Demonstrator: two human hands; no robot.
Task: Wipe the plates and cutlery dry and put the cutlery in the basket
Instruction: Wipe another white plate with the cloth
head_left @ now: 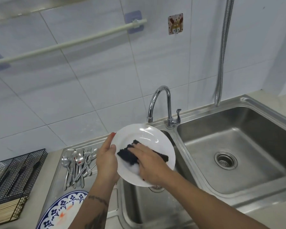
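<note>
Head view shows the left hand [106, 160] gripping the rim of a white plate [149, 134] held tilted over the sink [248, 113], thumb on its face, while the right hand [149, 166], fingers straight and together, presses a dark cloth [127, 154] flat against the plate's centre. Cutlery [79, 164] lies piled on the drainboard, near the wire basket [15, 172]. Good wiping probably means sweeping outward to the rim, turning the plate, then drying its underside.
</note>
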